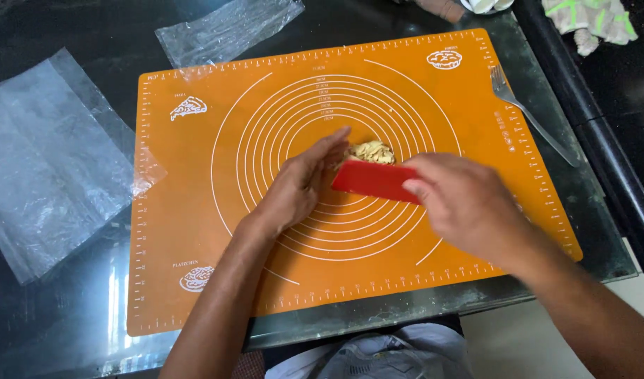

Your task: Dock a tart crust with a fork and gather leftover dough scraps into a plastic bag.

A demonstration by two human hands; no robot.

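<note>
A: Starting at the far left, what's lying there?

B: A large sheet of clear, crinkled plastic film [44, 168] on the dark glass table [69, 309], with a smaller clear plastic sheet [227, 28] further back, its corner touching the mat's top edge.

A: And the mat?

B: A flat orange silicone baking mat [195, 231], rectangular with rounded corners, printed with white concentric rings and ruler ticks along its borders. Its left portion is bare, and so is the strip nearest the person.

A: The hands?

B: The left hand [297, 186] lies flat, fingers straight and pressed together, its edge against a small crumbly pale-yellow heap of dough [372, 151] near the middle of the rings. The right hand [462, 203] pinches a smooth red rectangular plastic scraper [374, 181] by its right end, thumb on the near face and the other fingers curled behind. The scraper sits just in front of the heap; whether it touches the crumbs I cannot tell.

A: Further right?

B: A silver metal fork [529, 116] lies slantwise, tines on the mat's upper right edge, handle on the glass. Beyond it runs the table's black rim [595, 133], and a crumpled white-and-green cloth [592, 20] sits in the far corner. The mat's right side is open.
</note>
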